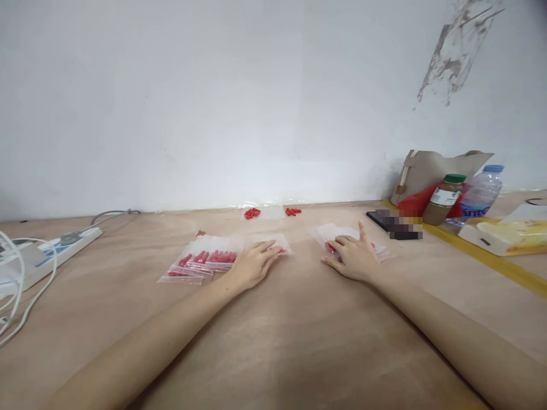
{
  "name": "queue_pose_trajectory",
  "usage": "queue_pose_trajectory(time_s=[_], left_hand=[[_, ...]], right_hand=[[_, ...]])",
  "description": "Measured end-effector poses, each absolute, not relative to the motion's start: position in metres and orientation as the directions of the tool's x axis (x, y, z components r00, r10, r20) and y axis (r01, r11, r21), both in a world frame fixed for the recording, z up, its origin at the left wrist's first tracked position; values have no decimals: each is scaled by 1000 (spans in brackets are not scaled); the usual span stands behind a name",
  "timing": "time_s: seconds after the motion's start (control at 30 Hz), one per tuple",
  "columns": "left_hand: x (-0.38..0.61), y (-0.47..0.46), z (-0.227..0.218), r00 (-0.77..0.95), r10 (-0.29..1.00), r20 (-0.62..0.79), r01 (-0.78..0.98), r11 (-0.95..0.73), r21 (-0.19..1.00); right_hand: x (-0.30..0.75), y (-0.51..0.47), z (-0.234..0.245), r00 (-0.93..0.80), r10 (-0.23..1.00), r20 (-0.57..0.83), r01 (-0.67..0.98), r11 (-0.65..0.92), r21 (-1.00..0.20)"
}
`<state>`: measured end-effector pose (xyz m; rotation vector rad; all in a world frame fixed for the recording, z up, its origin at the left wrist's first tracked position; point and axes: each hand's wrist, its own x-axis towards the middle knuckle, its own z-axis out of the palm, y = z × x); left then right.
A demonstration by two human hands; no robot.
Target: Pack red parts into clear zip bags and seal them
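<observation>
My left hand (256, 263) rests palm down on a small clear zip bag (280, 244) with red pieces in it, its fingers stretched out. Left of that hand lies an overlapping row of clear zip bags (200, 259), each with several small red pieces inside. My right hand (354, 256) lies over another batch of clear bags (331, 232), fingers spread and thumb apart. Some red pieces show beneath its fingertips; the rest are covered by the hand. Toward the wall are two little groups of red pieces (252, 213) with clear plastic between them.
At left stands a white power strip (79, 242) with white cables (53, 267). To the right are a dark phone (395, 225), a green-capped bottle (444, 199), a clear water bottle (482, 193), a beige bag (427, 165) and a yellow-and-white packet (508, 236). A wall closes off the back.
</observation>
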<state>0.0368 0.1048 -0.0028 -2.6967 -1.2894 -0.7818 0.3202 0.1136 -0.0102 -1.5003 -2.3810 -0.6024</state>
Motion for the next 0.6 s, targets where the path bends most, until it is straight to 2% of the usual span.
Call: queue_pose_trajectory(time_s=[0.07,0.13,0.2,0.27,0.37,0.47,0.53,0.6], left_hand=[[35,114,0,353,782,514,678,-592,435],[27,121,5,152,844,515,538,-508,673],[13,122,12,50,854,517,442,-483,756],[-6,116,21,114,808,579,508,-548,664],[-34,101,30,392,682,617,683,-665,300],[-52,90,28,641,591,490,686,-727,-19],[-56,87,25,708,590,388,674,-728,-124],[-56,85,24,724,614,316,680,-712,-174]], right_hand=[[314,110,-12,-464,773,432,885,419,201],[308,107,-13,-489,757,434,870,463,172],[302,103,-14,-510,746,429,849,517,110],[295,99,-15,-532,740,412,819,574,27],[278,90,-15,-555,734,391,780,623,-61],[253,82,-15,-578,725,375,753,651,-97],[236,80,-14,-579,732,360,748,652,-124],[223,79,-14,-569,741,355,745,648,-158]])
